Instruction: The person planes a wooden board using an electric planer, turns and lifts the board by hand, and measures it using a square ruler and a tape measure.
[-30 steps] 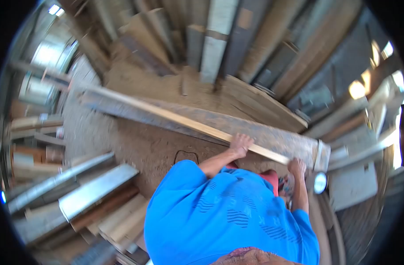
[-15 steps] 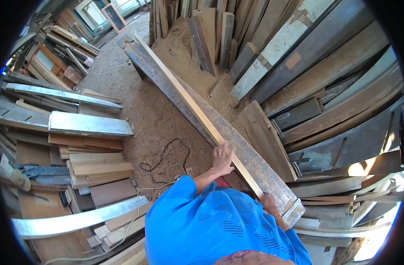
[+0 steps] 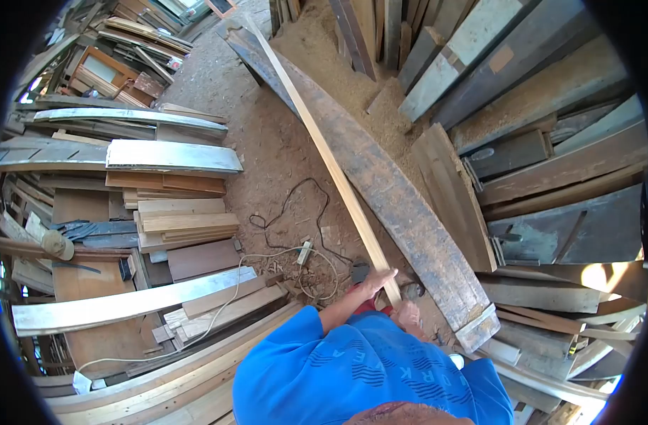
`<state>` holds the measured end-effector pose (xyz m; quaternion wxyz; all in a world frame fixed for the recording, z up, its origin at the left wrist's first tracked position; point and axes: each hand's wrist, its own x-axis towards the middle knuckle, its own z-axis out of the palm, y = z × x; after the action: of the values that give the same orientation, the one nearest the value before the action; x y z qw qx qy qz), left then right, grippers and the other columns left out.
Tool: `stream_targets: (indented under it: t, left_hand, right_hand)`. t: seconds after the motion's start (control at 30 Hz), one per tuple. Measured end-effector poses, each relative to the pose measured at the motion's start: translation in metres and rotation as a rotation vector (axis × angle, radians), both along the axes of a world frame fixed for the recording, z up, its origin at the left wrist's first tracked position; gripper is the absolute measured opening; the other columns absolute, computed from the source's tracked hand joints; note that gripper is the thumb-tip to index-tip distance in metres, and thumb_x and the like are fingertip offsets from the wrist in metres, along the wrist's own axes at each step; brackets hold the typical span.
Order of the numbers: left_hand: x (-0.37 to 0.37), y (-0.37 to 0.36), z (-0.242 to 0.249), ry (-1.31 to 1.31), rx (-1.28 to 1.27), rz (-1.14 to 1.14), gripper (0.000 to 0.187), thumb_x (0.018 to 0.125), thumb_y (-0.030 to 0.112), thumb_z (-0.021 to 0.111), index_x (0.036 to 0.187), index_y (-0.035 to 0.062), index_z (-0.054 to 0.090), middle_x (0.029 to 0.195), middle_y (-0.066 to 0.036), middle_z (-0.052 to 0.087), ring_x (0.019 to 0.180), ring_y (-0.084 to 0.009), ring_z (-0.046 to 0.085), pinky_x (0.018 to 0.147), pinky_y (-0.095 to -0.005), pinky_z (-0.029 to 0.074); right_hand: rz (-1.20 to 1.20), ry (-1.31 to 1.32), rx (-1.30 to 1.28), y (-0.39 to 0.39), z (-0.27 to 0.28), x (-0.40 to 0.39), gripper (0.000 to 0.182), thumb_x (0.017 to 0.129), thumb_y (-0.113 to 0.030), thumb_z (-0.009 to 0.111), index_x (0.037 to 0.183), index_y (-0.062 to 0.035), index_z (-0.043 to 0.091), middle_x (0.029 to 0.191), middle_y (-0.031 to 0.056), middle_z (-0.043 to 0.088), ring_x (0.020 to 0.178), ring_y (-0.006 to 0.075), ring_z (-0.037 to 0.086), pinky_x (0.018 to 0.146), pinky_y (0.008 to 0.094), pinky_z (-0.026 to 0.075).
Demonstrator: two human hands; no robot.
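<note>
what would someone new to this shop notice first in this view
Probably the long pale wooden strip, running from both hands at the blue shirt up toward the top. Next, the worn workbench plank right of it, then the stacked boards on the left.

black cord (image 3: 314, 181) on dirt floor (image 3: 264, 152) | white board (image 3: 171, 155) atop stacked planks (image 3: 174, 183) | pale cable (image 3: 212, 327) curving

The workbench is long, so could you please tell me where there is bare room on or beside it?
The workbench looks bare between the wooden strip and its end cleat. Floor is mostly open between the strip and stacked boards, beyond the black cable. Crowded: those stacks and the leaning boards opposite.
</note>
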<state>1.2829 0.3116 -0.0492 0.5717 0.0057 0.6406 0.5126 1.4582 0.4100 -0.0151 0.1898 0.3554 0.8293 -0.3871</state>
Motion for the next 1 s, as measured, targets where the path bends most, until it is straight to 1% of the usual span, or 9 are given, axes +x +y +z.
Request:
stream_targets:
  t: [0.07, 0.13, 0.27, 0.5, 0.67, 0.77, 0.87, 0.97, 1.0]
  left_hand:
    - [0.004, 0.006, 0.004, 0.053, 0.098, -0.061, 0.073, 0.102, 0.052, 0.051, 0.146, -0.0058, 0.046, 0.151, -0.016, 0.050, 0.141, -0.0231, 0.046, 0.118, -0.0350, 0.031]
    - [0.005, 0.024, 0.057, 0.121, -0.056, -0.069, 0.067, 0.101, 0.051, 0.055, 0.140, -0.0041, 0.055, 0.145, -0.016, 0.056, 0.138, -0.0214, 0.048, 0.117, -0.0345, 0.032]
    - [-0.006, 0.025, 0.024, 0.049, 0.068, -0.208, 0.078, 0.099, 0.057, 0.055, 0.145, -0.0051, 0.049, 0.154, -0.018, 0.046, 0.146, -0.0244, 0.038, 0.121, -0.0343, 0.026]
    - [-0.001, 0.042, -0.029, -0.285, 0.283, 0.171, 0.081, 0.091, 0.050, 0.072, 0.149, 0.0019, 0.042, 0.144, -0.012, 0.054, 0.133, -0.0245, 0.049, 0.114, -0.0421, 0.035]
    - [-0.001, 0.028, 0.058, -0.103, 0.388, 0.501, 0.076, 0.084, 0.052, 0.079, 0.144, 0.0170, 0.047, 0.125, -0.001, 0.060, 0.114, -0.0202, 0.059, 0.096, -0.0464, 0.048]
    - [0.018, 0.054, 0.009, -0.164, 0.557, 0.538, 0.074, 0.081, 0.056, 0.080, 0.136, 0.0153, 0.051, 0.126, -0.004, 0.061, 0.112, -0.0223, 0.060, 0.095, -0.0454, 0.049]
    - [0.016, 0.086, 0.135, -0.454, 0.678, 0.657, 0.078, 0.077, 0.059, 0.082, 0.134, 0.0132, 0.053, 0.123, -0.005, 0.063, 0.120, -0.0262, 0.058, 0.103, -0.0534, 0.048]
    - [0.006, 0.108, 0.183, -0.520, 0.793, 0.663, 0.076, 0.083, 0.058, 0.075, 0.135, 0.0081, 0.051, 0.123, -0.013, 0.065, 0.119, -0.0334, 0.061, 0.100, -0.0586, 0.051]
    - [0.003, 0.114, 0.217, -0.500, 0.854, 0.651, 0.076, 0.086, 0.059, 0.072, 0.136, 0.0066, 0.050, 0.122, -0.015, 0.065, 0.116, -0.0361, 0.063, 0.099, -0.0602, 0.052]
  right_hand:
    - [-0.006, -0.003, 0.019, 0.000, -0.001, -0.002, 0.048, 0.066, -0.023, 0.071, 0.110, -0.0038, 0.071, 0.092, 0.0256, 0.072, 0.088, 0.0440, 0.071, 0.081, 0.0519, 0.058]
    - [0.023, -0.027, 0.046, 0.004, -0.005, 0.003, 0.050, 0.066, -0.022, 0.071, 0.113, -0.0050, 0.071, 0.093, 0.0249, 0.072, 0.089, 0.0432, 0.071, 0.080, 0.0519, 0.058]
    - [0.070, 0.038, 0.085, 0.022, 0.005, -0.004, 0.067, 0.065, -0.021, 0.072, 0.128, -0.0023, 0.061, 0.095, 0.0263, 0.072, 0.091, 0.0434, 0.071, 0.083, 0.0513, 0.058]
    - [0.136, -0.044, 0.129, 0.058, 0.029, -0.016, 0.074, 0.064, -0.018, 0.070, 0.135, -0.0015, 0.058, 0.100, 0.0283, 0.071, 0.098, 0.0432, 0.070, 0.090, 0.0493, 0.056]
    - [0.223, -0.059, 0.027, 0.101, 0.072, -0.026, 0.053, 0.067, -0.031, 0.078, 0.111, -0.0018, 0.073, 0.098, 0.0273, 0.072, 0.095, 0.0392, 0.072, 0.086, 0.0459, 0.057]
    - [0.260, -0.096, -0.057, 0.119, 0.163, -0.039, 0.056, 0.065, -0.036, 0.081, 0.105, 0.0012, 0.074, 0.095, 0.0269, 0.072, 0.094, 0.0377, 0.072, 0.085, 0.0453, 0.057]
    - [0.337, 0.019, 0.041, 0.140, 0.241, -0.042, 0.060, 0.069, -0.042, 0.082, 0.103, 0.0074, 0.072, 0.086, 0.0262, 0.072, 0.085, 0.0364, 0.073, 0.076, 0.0442, 0.058]
    - [0.538, -0.057, -0.038, 0.175, 0.348, -0.059, 0.061, 0.087, -0.054, 0.073, 0.088, 0.0062, 0.069, 0.066, 0.0186, 0.065, 0.062, 0.0271, 0.066, 0.057, 0.0434, 0.053]
    - [0.536, 0.242, -0.084, 0.184, 0.365, -0.050, 0.057, 0.091, -0.051, 0.069, 0.081, 0.0050, 0.066, 0.063, 0.0134, 0.061, 0.061, 0.0201, 0.062, 0.056, 0.0404, 0.050]
